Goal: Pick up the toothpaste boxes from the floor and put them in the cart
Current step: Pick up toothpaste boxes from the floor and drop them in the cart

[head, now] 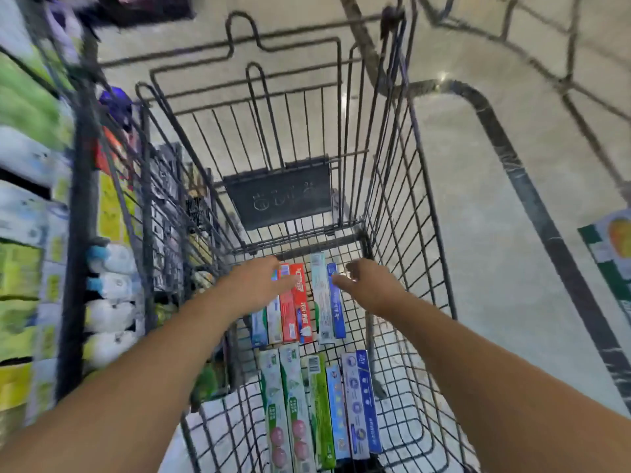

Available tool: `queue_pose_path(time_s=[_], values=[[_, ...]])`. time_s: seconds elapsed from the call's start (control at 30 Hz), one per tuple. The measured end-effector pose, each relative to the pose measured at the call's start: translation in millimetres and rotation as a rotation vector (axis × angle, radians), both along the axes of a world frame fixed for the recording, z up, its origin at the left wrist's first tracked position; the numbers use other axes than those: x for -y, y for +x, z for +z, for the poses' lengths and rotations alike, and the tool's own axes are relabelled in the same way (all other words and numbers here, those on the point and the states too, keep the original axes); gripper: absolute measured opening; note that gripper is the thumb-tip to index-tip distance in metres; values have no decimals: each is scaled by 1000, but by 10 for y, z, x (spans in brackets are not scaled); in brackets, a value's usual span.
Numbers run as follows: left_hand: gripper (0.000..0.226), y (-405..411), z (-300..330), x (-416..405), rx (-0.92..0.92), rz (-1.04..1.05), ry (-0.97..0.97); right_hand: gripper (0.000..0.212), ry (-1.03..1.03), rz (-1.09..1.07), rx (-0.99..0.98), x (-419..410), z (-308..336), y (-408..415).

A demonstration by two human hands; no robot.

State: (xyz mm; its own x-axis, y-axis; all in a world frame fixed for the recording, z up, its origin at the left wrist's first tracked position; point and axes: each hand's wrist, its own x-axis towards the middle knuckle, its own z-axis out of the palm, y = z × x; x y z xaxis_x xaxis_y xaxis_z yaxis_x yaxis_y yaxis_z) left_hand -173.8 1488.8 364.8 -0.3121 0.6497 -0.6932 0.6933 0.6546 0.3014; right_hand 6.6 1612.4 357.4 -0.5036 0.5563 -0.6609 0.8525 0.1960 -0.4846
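Black wire cart (403, 206) holds two rows of boxes (300, 302) flat on its floor. I see my left hand (254, 286) and right hand (370, 285) low inside, over the far row, fingers loose, gripping nothing. I judge a placing step just finished; next I need another box from outside the cart.

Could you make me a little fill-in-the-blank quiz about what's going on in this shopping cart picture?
1. The toothpaste boxes lie on the bottom of the wire ____.
2. The left hand reaches over a box coloured ____.
3. The right hand holds ____.
4. The boxes lie in ____ rows.

Missing words: cart; red; nothing; two
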Motion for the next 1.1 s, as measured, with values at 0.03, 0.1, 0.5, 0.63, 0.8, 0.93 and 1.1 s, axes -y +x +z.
queue_pose_path(time_s=[0.03, 0.1, 0.5, 0.63, 0.8, 0.93, 1.1], values=[[74, -39, 263, 16, -4, -13, 5, 62, 14, 17, -28, 0, 266, -7], [82, -83, 765, 62, -12, -54, 14, 60, 51, 43, -69, 26, 794, 20], [107, 179, 3313, 488, -279, -368, 187, 74, 525, 125, -144, 724, 3514, 670], [126, 324, 3712, 719, -442, -436, 245, 89, 641, 154, -95, 972, 3829, 891], [130, 476, 3827, 1077, -498, -419, 270, 99, 666, 162, -98, 1193, 3972, 1089], [113, 682, 3839, 1387, -494, -318, 213, 96, 712, 245, -130, 1274, 4047, 1198], [118, 912, 3827, 1796, -471, -176, 184, 103, 682, 413, -151, 1399, 4042, 1267]])
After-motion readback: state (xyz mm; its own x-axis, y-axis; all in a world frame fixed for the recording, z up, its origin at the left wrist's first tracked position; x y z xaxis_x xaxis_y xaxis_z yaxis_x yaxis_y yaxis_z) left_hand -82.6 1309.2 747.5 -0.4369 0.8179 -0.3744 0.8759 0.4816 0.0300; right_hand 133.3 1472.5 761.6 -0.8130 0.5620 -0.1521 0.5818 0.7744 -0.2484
